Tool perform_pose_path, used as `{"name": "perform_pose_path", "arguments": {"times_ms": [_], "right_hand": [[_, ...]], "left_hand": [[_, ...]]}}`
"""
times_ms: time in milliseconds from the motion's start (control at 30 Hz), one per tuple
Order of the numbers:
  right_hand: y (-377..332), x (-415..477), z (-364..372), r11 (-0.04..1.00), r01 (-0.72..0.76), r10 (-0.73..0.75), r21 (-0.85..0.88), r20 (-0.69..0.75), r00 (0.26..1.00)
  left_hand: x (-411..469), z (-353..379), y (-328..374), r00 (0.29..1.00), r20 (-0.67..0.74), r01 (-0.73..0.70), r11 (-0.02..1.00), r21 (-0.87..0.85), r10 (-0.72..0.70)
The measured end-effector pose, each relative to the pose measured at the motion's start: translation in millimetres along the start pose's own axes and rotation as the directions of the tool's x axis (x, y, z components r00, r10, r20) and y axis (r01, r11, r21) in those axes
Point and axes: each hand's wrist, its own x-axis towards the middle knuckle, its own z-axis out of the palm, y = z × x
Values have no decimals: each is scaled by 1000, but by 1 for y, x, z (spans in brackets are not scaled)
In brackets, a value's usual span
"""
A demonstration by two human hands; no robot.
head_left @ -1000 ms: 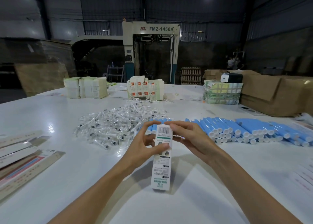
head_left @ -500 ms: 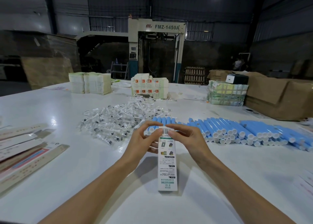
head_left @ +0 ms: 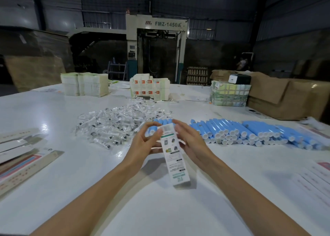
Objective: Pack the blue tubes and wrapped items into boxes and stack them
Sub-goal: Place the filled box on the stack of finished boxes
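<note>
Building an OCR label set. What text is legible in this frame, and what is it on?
"FMZ-1450A": on the header of the beige machine at the back; the red logo beside it is unreadable.
Box held by the left hand and right hand: barcode and green print, too blurred to read.
Flat cartons at the left: print too blurred.
Stacked boxes with orange marks: too small to read.

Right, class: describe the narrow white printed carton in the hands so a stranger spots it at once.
Start at the big white table. In front of the row of blue plastic tubes, the left hand and right hand grip a narrow white printed carton. It alone is held, with green lettering at its near end.
</note>
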Motion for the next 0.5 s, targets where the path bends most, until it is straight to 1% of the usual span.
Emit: {"name": "perform_pose_path", "arguments": {"times_ms": [100, 167, 200, 300, 367, 433, 500], "right_hand": [[1, -5, -3, 982, -168, 173, -87, 59, 983], [-4, -10, -4, 959, -271, 280, -85, 132, 951], [-6, -12, -4, 952, -295, 304, -83, 158, 939], [-11, -19, -4, 947, -303, 318, -109, 168, 933], [-13, -25, -8, 939, -281, 311, -197, 140, 940], [-14, -34, -17, 916, -248, 282, -316, 66, 957], [-15, -46, -25, 885, -233, 244, -403, -27, 970]], "left_hand": [[4, -4, -3, 1000, -28, 0, 997, -78, -2], [8, -7, -7, 999, -31, -15, 996, -90, 12], [10, -8, -9, 999, -32, -22, 996, -89, 20], [13, -10, -15, 999, -19, -45, 997, -57, 44], [14, -10, -17, 996, 24, -81, 996, 30, 81], [12, -6, -20, 988, 82, -141, 980, 137, 131], [8, 0, -21, 977, 126, -198, 944, 264, 170]]}}
